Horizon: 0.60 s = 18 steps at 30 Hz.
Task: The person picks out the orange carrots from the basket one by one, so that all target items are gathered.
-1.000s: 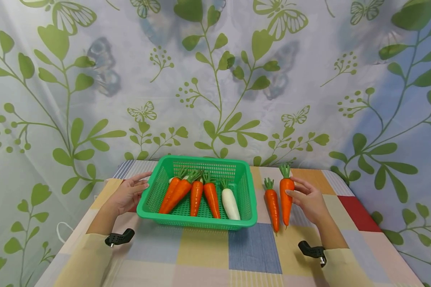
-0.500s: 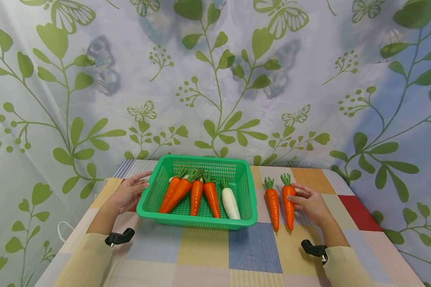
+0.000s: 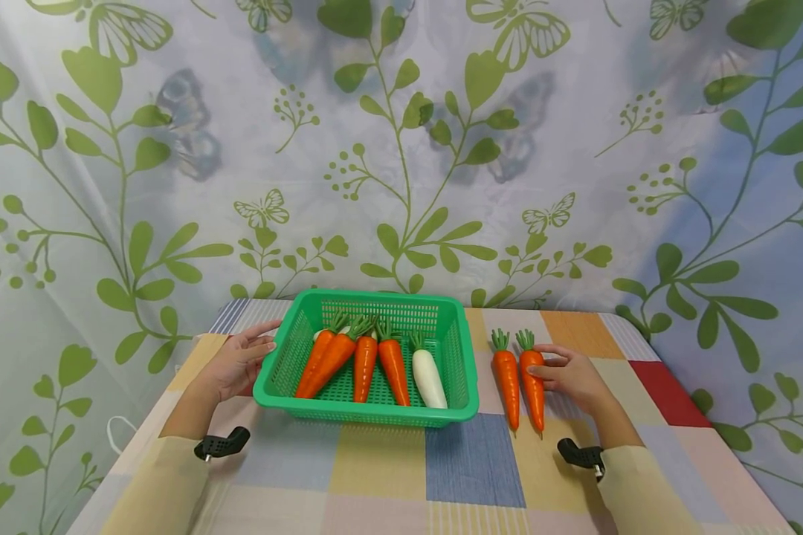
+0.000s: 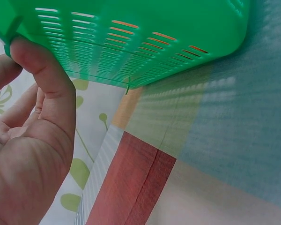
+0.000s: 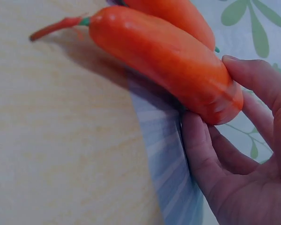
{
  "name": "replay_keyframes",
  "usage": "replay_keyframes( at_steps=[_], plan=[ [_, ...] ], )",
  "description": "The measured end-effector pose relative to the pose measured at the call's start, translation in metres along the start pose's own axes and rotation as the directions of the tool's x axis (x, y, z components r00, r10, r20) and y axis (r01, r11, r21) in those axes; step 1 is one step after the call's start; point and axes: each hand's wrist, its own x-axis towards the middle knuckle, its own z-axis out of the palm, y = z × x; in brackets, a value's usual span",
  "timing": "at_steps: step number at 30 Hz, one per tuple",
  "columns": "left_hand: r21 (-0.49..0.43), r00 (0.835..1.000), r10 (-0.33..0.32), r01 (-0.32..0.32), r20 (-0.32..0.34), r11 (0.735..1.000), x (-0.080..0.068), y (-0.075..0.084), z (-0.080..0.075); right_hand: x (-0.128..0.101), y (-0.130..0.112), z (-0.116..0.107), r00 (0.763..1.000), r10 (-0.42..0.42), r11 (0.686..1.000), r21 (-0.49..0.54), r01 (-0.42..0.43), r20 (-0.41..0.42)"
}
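My right hand [image 3: 569, 375] holds an orange carrot [image 3: 531, 371] with a green top near its upper end, on the checked cloth right of the basket. In the right wrist view, thumb and fingers pinch the thick end of this carrot [image 5: 173, 61]. A second carrot [image 3: 506, 383] lies close along its left side. My left hand [image 3: 243, 359] is at the left rim of a green plastic basket [image 3: 368, 412]; in the left wrist view its thumb and fingers grip the rim [image 4: 14, 33]. Inside the basket lie several carrots [image 3: 393, 368] and a white radish [image 3: 430, 379].
A patchwork cloth [image 3: 375, 475] covers the table. Behind it hangs a curtain [image 3: 401, 148] with leaves and butterflies. A white cable [image 3: 117, 431] loops at the table's left edge. Both wrists wear black camera mounts [image 3: 222, 444].
My right hand has set the carrot down beside the other one and shifted it slightly left, so the two lie nearly parallel. The left hand and basket have stayed put.
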Motion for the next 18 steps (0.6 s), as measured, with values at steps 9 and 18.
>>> replay_keyframes(
  at_steps=[9, 18],
  plan=[
    [-0.006, 1.0, 0.001, -0.001, 0.0, 1.0, -0.0003, 0.0006, -0.0004, -0.0002, -0.0091, 0.0001, 1.0, 0.017, 0.998, -0.055, -0.016, 0.008],
    [-0.011, 1.0, 0.008, -0.008, -0.004, 1.0, -0.0019, 0.0019, 0.0017, 0.0014, -0.0085, -0.0002, 1.0, 0.012, 0.999, -0.043, -0.011, 0.014]
  ],
)
